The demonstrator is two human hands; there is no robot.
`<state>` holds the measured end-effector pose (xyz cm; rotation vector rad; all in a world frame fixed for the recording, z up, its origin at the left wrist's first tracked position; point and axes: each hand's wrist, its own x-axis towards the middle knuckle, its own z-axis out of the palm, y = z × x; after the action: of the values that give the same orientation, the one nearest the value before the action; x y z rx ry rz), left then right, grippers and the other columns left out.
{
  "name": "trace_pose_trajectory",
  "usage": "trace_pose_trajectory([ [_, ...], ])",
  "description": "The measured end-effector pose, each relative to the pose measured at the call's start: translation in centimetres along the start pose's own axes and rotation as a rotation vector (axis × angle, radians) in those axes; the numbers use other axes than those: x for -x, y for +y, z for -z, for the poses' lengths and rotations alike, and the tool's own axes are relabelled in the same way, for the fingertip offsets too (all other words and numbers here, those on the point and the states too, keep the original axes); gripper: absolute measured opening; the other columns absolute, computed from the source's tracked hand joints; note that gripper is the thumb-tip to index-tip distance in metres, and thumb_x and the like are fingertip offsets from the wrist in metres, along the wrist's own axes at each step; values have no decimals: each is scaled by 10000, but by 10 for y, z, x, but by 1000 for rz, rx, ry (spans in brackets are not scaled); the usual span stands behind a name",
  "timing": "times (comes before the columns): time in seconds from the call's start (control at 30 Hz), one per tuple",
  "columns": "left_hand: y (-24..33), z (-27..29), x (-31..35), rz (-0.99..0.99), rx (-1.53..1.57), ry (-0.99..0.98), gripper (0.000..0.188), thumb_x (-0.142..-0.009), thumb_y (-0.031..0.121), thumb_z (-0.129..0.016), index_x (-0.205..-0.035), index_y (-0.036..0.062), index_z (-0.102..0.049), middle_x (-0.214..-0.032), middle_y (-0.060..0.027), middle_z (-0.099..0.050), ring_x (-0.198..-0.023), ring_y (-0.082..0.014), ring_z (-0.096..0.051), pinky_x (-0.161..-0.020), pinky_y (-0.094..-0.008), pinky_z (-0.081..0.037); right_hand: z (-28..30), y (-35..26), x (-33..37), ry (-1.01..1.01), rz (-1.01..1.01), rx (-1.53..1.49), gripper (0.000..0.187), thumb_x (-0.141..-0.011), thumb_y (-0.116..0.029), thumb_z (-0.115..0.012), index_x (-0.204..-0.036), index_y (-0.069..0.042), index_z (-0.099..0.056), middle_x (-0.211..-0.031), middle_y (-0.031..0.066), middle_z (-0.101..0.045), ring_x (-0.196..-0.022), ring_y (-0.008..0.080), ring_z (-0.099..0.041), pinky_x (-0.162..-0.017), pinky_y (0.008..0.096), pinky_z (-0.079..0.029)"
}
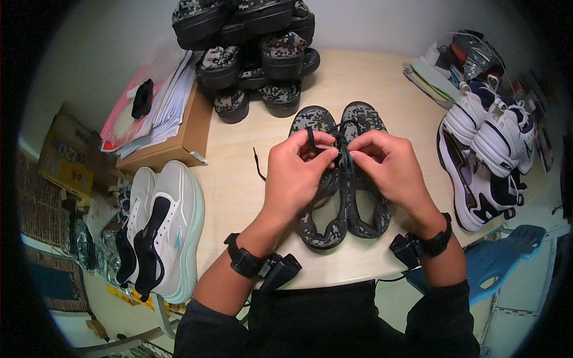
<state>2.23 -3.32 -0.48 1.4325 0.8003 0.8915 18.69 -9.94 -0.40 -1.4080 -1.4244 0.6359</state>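
A pair of camouflage shoes [323, 234] with dark soles stands side by side on the table in front of me, toes pointing away. My left hand [296, 173] is closed in a pinch over the left shoe, with a black shoelace [311, 138] between its fingers; a loose lace end [258, 164] sticks out to its left. Across from it, my right hand [391, 170] pinches at the dark laces between the two shoes. The fingertips of both hands nearly meet there, and they partly hide the eyelets and the exact grip.
More camouflage shoes [283, 56] are stacked at the back. At the left, white-grey sneakers [182, 221] stand by the edge, near a cardboard box [194, 128] topped with papers [167, 107]. White-and-dark sneakers [492, 134] pile up at the right. A blue plastic seat [501, 256] is beyond the table's right edge.
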Motion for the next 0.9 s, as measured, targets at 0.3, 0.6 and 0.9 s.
trace_pose_trajectory([
  [0.3,0,1,2,-2,74,15,145,-856,-27,-633,-992,-74,-628,-856,-79,-667,-745,-113,-641,-684,-232,-533,-1,-6,-1,18,182,151,76,-798,-12,-670,-853,15,-626,-761,110,-624,-654,228,-613,-607,311,-489],
  [0.6,-2,3,5,15,71,-17,149,-860,-32,-626,-1001,-76,-614,-855,-88,-666,-749,-115,-646,-683,-227,-533,-1,-4,-1,23,181,154,81,-794,-1,-669,-854,26,-622,-780,113,-633,-657,218,-621,-604,307,-491],
  [0.9,-2,1,2,-20,-18,-6,154,-847,-29,-655,-988,-66,-605,-856,-82,-665,-747,-125,-652,-683,-232,-540,-1,-5,0,1,178,143,85,-798,6,-664,-869,31,-625,-803,114,-642,-679,218,-638,-623,301,-506],
])
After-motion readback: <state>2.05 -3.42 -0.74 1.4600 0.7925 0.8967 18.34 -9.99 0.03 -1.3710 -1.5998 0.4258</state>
